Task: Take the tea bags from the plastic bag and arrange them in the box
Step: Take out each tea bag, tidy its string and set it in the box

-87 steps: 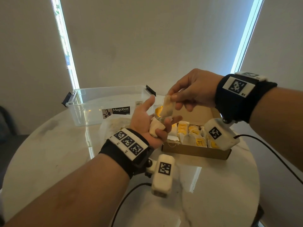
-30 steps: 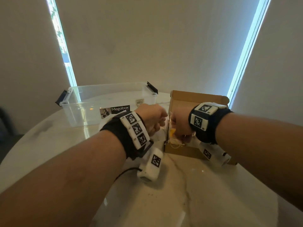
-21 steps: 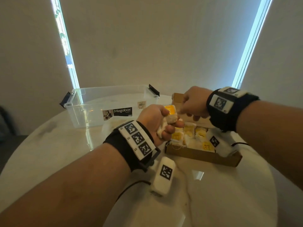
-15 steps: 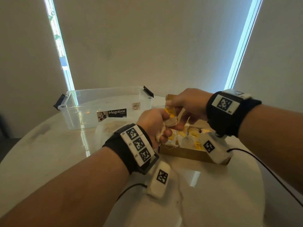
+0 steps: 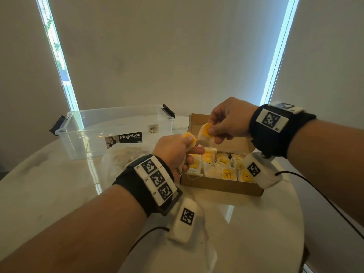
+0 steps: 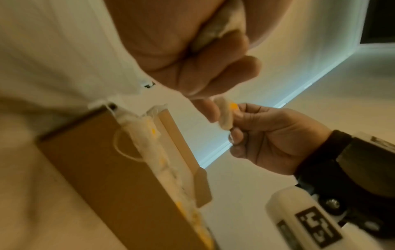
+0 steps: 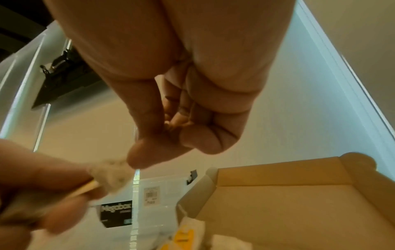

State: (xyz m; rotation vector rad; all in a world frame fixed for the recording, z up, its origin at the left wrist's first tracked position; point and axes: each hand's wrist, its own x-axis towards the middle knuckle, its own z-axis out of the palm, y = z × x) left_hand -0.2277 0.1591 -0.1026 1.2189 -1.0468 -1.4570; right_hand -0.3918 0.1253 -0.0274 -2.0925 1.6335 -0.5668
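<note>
Head view: two hands, each with a tea bag, over the box

Head view shows the right hand (image 5: 229, 119) up above the cardboard box (image 5: 220, 185). Its thumb and fingers pinch a tea bag with a yellow tag (image 5: 204, 133). The left hand (image 5: 175, 152) is just beside it, a little lower, at the box's left end. Its fingers curl round a second tea bag (image 5: 189, 137). The two bags almost touch. More tea bags in the box (image 5: 218, 164) sit in rows under both hands. The plastic bag (image 5: 122, 156) lies on the round desk (image 5: 59, 186), left of the box and behind the left wrist. A clear Megabox tub (image 5: 114, 131) stands behind it.
</note>
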